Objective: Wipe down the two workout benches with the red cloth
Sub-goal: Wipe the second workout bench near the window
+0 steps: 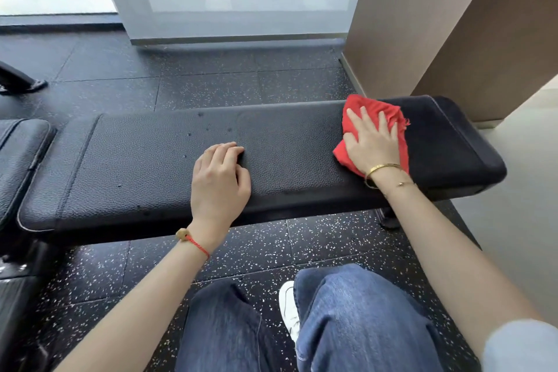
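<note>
Head view: right hand (373, 145), fingers spread, presses red cloth (370, 107) onto bench (145, 160); left hand (219, 181) rests beside, fingers loosely curled.

Along the table (151, 166), the padded top lies bare between the left hand (220, 178) and the seam at the left end, and again between the two hands. The right hand (373, 142) presses the red cloth (371, 109) near the right end, where the brown wall (422, 24) stands just beyond. A second pad (21, 154) abuts the left end.
</note>
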`<state>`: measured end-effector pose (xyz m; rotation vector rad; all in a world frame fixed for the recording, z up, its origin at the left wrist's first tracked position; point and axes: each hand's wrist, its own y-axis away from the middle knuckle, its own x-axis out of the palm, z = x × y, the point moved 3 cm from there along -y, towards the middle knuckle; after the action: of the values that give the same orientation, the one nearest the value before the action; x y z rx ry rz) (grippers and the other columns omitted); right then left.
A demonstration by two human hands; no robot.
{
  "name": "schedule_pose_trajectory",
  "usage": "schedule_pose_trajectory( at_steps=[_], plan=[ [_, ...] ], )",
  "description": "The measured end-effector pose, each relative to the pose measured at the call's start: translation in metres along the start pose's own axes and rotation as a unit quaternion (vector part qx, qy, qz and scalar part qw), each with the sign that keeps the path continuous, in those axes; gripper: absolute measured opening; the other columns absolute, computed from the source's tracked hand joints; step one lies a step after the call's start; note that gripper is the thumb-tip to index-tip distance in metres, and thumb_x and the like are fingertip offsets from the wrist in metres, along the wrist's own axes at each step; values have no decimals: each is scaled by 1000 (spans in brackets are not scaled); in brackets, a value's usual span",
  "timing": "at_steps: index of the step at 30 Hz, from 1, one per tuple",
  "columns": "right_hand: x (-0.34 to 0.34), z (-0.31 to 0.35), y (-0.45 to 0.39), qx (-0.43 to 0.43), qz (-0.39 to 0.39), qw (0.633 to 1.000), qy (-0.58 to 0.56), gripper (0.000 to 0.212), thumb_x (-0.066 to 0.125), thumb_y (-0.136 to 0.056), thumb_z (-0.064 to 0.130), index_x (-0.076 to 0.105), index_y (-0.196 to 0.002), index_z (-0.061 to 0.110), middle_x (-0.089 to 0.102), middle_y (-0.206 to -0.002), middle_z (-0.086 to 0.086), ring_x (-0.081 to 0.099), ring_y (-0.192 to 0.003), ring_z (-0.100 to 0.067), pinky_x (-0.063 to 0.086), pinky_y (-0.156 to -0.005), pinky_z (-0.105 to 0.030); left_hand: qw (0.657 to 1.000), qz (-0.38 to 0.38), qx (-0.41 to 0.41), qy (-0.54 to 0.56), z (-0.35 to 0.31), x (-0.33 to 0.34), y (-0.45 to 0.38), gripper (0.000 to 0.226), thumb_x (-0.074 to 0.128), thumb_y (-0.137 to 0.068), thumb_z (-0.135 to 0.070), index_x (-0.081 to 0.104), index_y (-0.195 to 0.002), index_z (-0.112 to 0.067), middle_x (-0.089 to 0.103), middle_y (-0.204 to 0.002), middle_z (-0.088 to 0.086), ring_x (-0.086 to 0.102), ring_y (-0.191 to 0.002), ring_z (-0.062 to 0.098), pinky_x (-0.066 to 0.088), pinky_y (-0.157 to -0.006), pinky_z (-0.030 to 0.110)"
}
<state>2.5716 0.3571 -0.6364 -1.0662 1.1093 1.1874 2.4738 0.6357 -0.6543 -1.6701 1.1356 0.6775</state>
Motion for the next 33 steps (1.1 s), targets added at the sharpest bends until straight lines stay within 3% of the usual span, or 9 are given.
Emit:
schedule_pose_trajectory(
  at_steps=[5, 8, 10, 17, 21, 23, 29, 33],
  plan=[
    [10, 56, 37, -179, 14, 984, -11, 59, 42, -95, 39, 24, -151, 39, 17, -161, 8, 9, -150, -25, -2, -121, -48, 1000, -1, 1, 2, -1, 0, 0, 32, 54, -87, -11, 65, -116, -9, 65, -123, 6, 54, -120, 28, 41, -105, 41],
    [9, 39, 56, -209, 1, 978, -17, 58, 45, -94, 38, 28, -150, 38, 23, -160, 10, 13, -149, -24, 1, -122, -46, 1000, 0, 6, 6, 0, -1, -1, 32, 54, -86, -10, 65, -116, -9, 64, -124, 5, 54, -120, 28, 41, -105, 41],
    [9, 15, 58, -174, -18, 984, -19, 57, 45, -95, 36, 30, -149, 38, 25, -159, 9, 16, -149, -25, 4, -121, -46, 1000, 0, 7, 5, 2, 0, -1, 32, 55, -86, -10, 65, -116, -10, 64, -124, 5, 54, -121, 27, 41, -104, 41],
    [-5, -86, 21, 71, -41, 997, -1, 56, 40, -96, 36, 29, -150, 35, 23, -160, 4, 17, -147, -31, 5, -120, -50, 1000, -3, 6, 5, 0, 1, 0, 32, 55, -86, -8, 64, -117, -9, 64, -124, 6, 53, -121, 28, 41, -103, 41],
    [-11, -89, -16, 138, -17, 990, -21, 56, 34, -96, 39, 26, -152, 33, 19, -162, 3, 11, -148, -34, 2, -119, -54, 1000, -2, 3, -6, -4, 0, 0, 32, 54, -87, -9, 64, -117, -7, 64, -124, 7, 53, -122, 29, 41, -104, 43],
    [-10, -65, -27, 113, -4, 993, -21, 57, 32, -96, 39, 24, -152, 35, 16, -162, 4, 8, -149, -33, 1, -119, -55, 1000, -5, 3, -10, -4, 0, 0, 31, 53, -87, -9, 64, -116, -7, 64, -124, 7, 54, -121, 30, 42, -104, 44],
    [5, 18, 14, -133, 26, 990, -29, 59, 41, -94, 37, 23, -151, 41, 18, -161, 11, 8, -150, -25, 0, -121, -50, 1000, -6, 12, -10, -3, 1, 1, 33, 50, -87, -12, 64, -116, -8, 64, -123, 7, 54, -120, 30, 42, -103, 43],
    [5, -16, 47, -124, -19, 992, -28, 57, 45, -94, 36, 29, -149, 39, 24, -159, 10, 16, -149, -25, 5, -121, -47, 1000, 1, 13, -5, -1, 0, 0, 31, 55, -87, -10, 63, -117, -9, 63, -125, 7, 53, -121, 29, 41, -104, 42]
  ],
)
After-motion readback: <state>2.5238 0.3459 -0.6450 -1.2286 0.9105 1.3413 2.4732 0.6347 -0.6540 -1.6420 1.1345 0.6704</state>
